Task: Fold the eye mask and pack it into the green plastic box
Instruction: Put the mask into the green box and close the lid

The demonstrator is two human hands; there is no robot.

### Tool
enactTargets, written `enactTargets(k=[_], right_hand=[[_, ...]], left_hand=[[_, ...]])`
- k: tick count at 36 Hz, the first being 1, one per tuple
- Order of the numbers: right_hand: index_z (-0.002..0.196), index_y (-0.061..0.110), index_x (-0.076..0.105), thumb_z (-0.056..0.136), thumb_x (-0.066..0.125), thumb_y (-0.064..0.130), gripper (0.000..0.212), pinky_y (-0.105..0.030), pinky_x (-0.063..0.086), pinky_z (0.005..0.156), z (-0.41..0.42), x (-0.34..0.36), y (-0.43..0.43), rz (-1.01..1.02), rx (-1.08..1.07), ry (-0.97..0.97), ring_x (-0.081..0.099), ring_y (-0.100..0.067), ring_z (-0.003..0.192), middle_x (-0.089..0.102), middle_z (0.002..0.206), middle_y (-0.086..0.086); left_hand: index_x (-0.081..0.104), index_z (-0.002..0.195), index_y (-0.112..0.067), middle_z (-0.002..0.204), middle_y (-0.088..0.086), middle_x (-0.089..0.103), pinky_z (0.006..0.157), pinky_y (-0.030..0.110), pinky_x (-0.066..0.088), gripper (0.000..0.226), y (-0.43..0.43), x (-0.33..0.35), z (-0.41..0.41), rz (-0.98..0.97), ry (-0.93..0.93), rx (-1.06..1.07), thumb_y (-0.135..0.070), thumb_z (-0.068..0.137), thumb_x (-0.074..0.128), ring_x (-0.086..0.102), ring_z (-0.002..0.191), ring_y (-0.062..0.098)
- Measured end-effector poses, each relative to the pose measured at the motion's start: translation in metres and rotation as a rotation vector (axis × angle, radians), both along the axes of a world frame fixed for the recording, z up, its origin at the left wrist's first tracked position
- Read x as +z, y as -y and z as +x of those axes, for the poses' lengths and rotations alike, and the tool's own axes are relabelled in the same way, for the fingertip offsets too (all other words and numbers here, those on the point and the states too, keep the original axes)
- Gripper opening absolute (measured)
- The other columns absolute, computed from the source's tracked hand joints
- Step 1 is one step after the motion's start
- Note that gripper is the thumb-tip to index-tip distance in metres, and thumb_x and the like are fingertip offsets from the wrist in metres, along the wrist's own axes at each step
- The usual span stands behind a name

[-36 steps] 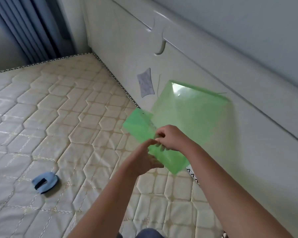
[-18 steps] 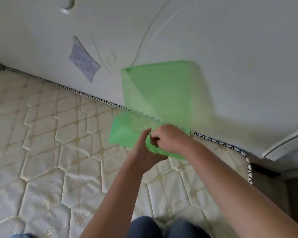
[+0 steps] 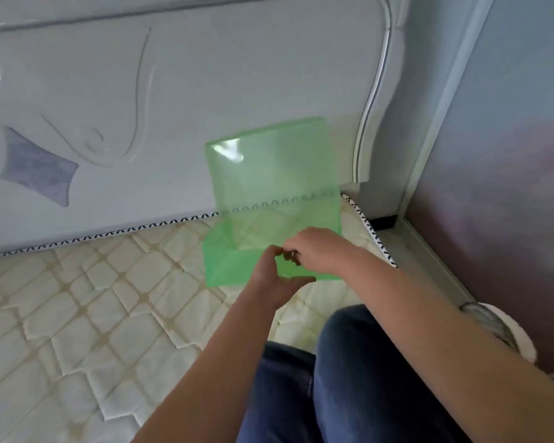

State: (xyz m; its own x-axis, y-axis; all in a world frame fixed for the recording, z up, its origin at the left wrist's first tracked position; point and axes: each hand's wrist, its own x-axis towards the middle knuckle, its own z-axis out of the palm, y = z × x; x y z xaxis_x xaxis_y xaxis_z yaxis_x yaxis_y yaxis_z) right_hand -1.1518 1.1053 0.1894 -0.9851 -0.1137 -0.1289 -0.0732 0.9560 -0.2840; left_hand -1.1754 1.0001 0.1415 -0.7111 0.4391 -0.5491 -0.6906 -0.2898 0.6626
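Note:
The green plastic box (image 3: 269,193) is translucent and stands open, its lid raised upright toward the headboard and its shallow base held just above the mattress. My left hand (image 3: 274,279) grips the box's front wall from below and the left. My right hand (image 3: 314,251) pinches the same front rim from the right, fingers curled over it. The two hands nearly touch. The eye mask is out of view.
The quilted cream mattress (image 3: 93,314) fills the lower left. The white carved headboard (image 3: 141,91) rises behind the box. A purple-grey wall (image 3: 509,187) stands at the right, with a gap beside the bed. My knees in blue jeans (image 3: 333,378) are below the hands.
The view has swung right, away from the blue eye mask seen a second ago. The box has turned so its lid stands upright and square to me. Both hands kept their hold on it.

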Motion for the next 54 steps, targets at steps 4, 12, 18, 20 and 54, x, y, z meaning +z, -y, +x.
enactTargets(k=[4,12,18,20,54], right_hand=[[0.111,0.018,0.063,0.090,0.042,0.003,0.033,-0.028,0.038,0.071,0.016,0.004,-0.015,0.031,-0.080,-0.073,0.060,-0.024,0.095,0.067,0.104,-0.005],[0.113,0.020,0.062,0.090,0.045,0.006,0.032,-0.028,0.040,0.071,-0.013,-0.010,-0.044,0.123,-0.090,-0.083,0.061,-0.026,0.098,0.066,0.109,-0.005],[0.110,0.021,0.065,0.089,0.045,0.006,0.032,-0.028,0.040,0.070,-0.080,-0.032,-0.087,0.078,-0.084,-0.074,0.062,-0.028,0.096,0.068,0.107,-0.007],[0.108,0.021,0.066,0.089,0.045,0.006,0.031,-0.028,0.042,0.072,-0.103,-0.040,-0.104,0.045,-0.097,-0.054,0.062,-0.028,0.096,0.068,0.106,-0.007],[0.106,0.013,0.069,0.085,0.046,0.001,0.033,-0.035,0.051,0.088,-0.156,-0.108,-0.179,-0.019,-0.157,0.311,0.062,-0.025,0.102,0.068,0.113,-0.007]], left_hand=[[0.025,0.136,-0.015,0.145,0.031,0.015,0.100,0.062,0.036,0.054,-0.009,0.008,0.003,0.079,0.171,0.058,-0.012,0.088,0.051,0.031,0.127,0.054],[0.020,0.142,-0.007,0.147,0.035,0.015,0.099,0.056,0.041,0.053,-0.037,0.006,-0.025,-0.011,0.164,0.078,-0.007,0.094,0.043,0.040,0.122,0.056],[0.026,0.140,-0.010,0.147,0.035,0.019,0.076,0.040,0.052,0.047,-0.071,-0.008,-0.085,-0.142,0.099,0.074,-0.009,0.095,0.040,0.056,0.111,0.047],[0.025,0.140,-0.011,0.149,0.032,0.017,0.062,0.034,0.055,0.047,-0.081,-0.013,-0.106,-0.167,0.098,0.081,-0.011,0.096,0.040,0.058,0.110,0.045],[0.035,0.113,-0.003,0.084,0.015,0.060,0.048,0.028,0.054,0.022,-0.146,-0.095,-0.145,-0.329,0.142,0.014,-0.003,0.093,0.024,0.067,0.047,0.015]])
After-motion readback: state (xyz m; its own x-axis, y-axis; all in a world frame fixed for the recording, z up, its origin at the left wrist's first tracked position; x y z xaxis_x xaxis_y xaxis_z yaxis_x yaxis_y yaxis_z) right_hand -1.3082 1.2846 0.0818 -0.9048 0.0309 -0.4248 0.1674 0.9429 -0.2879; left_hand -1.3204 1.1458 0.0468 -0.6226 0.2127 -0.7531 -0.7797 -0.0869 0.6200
